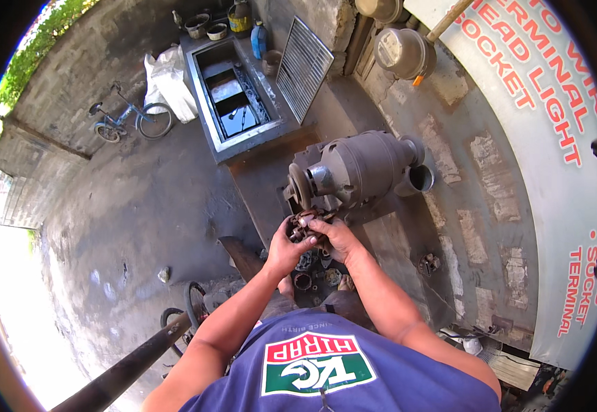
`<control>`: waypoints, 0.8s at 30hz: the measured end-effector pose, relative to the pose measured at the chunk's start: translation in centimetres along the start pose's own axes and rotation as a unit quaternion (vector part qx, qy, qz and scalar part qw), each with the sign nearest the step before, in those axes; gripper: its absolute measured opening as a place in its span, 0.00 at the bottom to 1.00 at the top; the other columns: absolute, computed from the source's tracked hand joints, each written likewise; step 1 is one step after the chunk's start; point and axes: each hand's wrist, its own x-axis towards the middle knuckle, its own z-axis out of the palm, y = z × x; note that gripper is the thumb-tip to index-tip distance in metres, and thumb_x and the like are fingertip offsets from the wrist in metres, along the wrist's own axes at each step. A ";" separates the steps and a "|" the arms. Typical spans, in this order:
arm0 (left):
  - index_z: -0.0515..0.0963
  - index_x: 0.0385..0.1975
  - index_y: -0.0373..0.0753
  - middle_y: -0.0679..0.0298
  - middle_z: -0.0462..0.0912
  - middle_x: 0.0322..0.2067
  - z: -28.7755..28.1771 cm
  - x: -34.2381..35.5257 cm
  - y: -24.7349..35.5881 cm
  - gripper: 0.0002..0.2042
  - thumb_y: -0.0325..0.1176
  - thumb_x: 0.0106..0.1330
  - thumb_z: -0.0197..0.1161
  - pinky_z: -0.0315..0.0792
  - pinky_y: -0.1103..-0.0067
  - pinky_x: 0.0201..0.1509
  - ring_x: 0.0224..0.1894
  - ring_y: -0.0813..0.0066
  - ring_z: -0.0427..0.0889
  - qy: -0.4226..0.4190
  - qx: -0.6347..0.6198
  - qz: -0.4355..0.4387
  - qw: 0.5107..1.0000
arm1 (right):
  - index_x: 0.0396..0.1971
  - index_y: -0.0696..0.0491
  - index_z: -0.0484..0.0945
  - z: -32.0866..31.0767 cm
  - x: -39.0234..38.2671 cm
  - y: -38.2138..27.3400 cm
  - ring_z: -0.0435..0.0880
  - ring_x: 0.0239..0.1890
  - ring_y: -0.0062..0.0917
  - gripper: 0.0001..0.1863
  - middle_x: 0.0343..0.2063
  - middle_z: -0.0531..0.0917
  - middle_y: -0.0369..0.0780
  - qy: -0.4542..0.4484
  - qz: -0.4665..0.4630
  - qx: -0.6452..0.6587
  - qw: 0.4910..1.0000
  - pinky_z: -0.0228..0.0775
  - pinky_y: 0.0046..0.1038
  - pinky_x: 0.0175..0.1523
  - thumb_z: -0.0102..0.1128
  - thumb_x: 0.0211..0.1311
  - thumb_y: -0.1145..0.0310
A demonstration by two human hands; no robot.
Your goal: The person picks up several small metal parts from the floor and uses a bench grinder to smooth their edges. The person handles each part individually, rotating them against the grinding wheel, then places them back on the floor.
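Both hands meet in the middle of the head view around a small, rusty brown metal machine part [302, 232]. My left hand [285, 252] grips its left side with the thumb across it. On the other side, my right hand [342, 240] has its fingers closed over the part. Just beyond them stands a large grey bench grinder [370, 168], with a round wheel [302, 185] on its near left end. The part is close to that wheel; whether they touch, I cannot tell. Fingers cover much of the part.
Several metal parts, among them a round ring [303, 281], lie on the ground by my feet. A metal-rimmed basin [233, 110] holds dark liquid, with a grille [304, 69] leaning beside it. A blue bicycle [130, 120] stands far left. A dark pole [130, 364] crosses lower left.
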 end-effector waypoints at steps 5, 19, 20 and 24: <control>0.76 0.70 0.32 0.60 0.85 0.61 0.8 -0.2 -0.1 0.32 0.29 0.68 0.81 0.77 0.71 0.73 0.63 0.71 0.84 0.021 -0.060 -0.037 0.997 | 0.52 0.53 0.89 0.1 0.5 -0.9 0.93 0.43 0.25 0.16 0.44 0.93 0.38 0.032 0.035 -0.038 0.998 0.90 0.31 0.48 0.76 0.70 0.62; 0.73 0.73 0.31 0.59 0.85 0.62 1.0 -1.2 -0.8 0.33 0.29 0.70 0.79 0.76 0.69 0.74 0.63 0.69 0.84 0.050 -0.177 -0.093 0.978 | 0.51 0.50 0.90 0.9 0.8 -1.1 0.93 0.41 0.25 0.17 0.43 0.93 0.37 0.048 0.071 -0.132 0.987 0.89 0.33 0.44 0.77 0.69 0.57; 0.73 0.73 0.31 0.59 0.85 0.62 1.0 -1.5 -0.7 0.33 0.29 0.70 0.80 0.76 0.69 0.74 0.63 0.69 0.83 0.050 -0.160 -0.073 0.983 | 0.51 0.50 0.90 0.9 0.9 -1.1 0.93 0.42 0.25 0.17 0.43 0.93 0.37 0.038 0.064 -0.134 0.988 0.88 0.33 0.44 0.77 0.69 0.57; 0.74 0.72 0.31 0.59 0.85 0.62 1.5 -1.9 -0.3 0.33 0.28 0.69 0.80 0.75 0.70 0.74 0.64 0.70 0.83 0.057 -0.132 -0.028 0.989 | 0.52 0.53 0.90 0.8 0.5 -0.9 0.92 0.43 0.25 0.18 0.43 0.92 0.37 0.025 0.025 -0.129 0.991 0.87 0.30 0.48 0.77 0.69 0.58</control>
